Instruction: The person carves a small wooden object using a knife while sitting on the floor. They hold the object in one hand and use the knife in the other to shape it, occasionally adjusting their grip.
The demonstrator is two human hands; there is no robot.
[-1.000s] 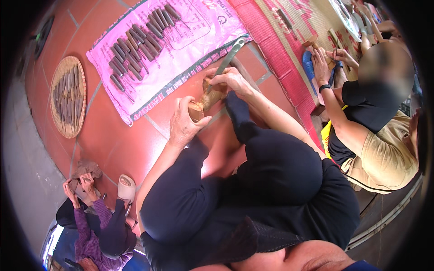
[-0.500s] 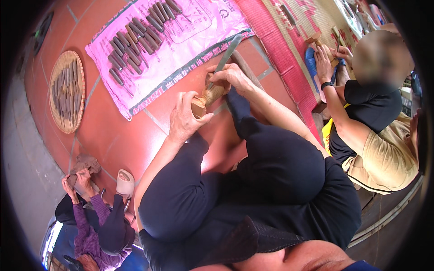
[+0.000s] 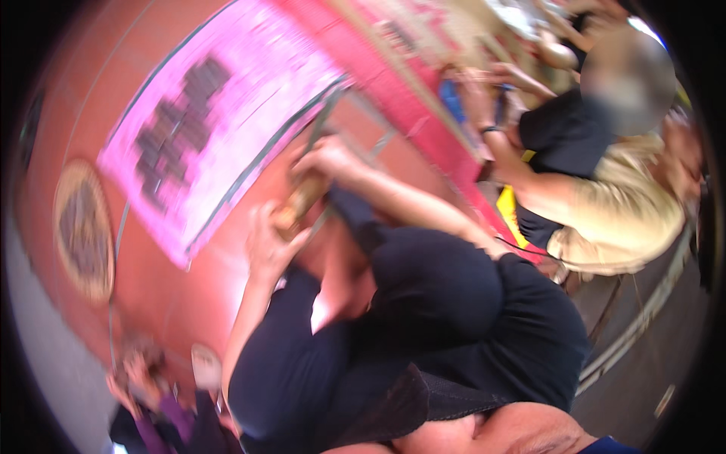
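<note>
The picture is smeared by motion. My left hand point(image 3: 265, 246) is closed around the near end of a light-brown carved wooden piece point(image 3: 306, 195), above my bent knees. My right hand point(image 3: 333, 159) is at the far end of the piece, its fingers bent around a long, flat grey metal blade point(image 3: 324, 113). The blade sticks up and away from the fingers; whether it is a file or a knife cannot be made out. The right fingertips and the spot where metal meets wood are partly hidden.
Many dark-handled tools point(image 3: 181, 125) lie on a pink printed sheet point(image 3: 261, 72) ahead. On the left is a round woven tray point(image 3: 106, 250) of dark pieces. A co-worker in tan shorts point(image 3: 624, 208) sits at right by a red mat point(image 3: 412, 98); another person's hands point(image 3: 132, 382) show lower left.
My view has swung, so the sheet, co-worker and my hands appear further left and blurred. Both hands keep hold of the wooden piece and the blade.
</note>
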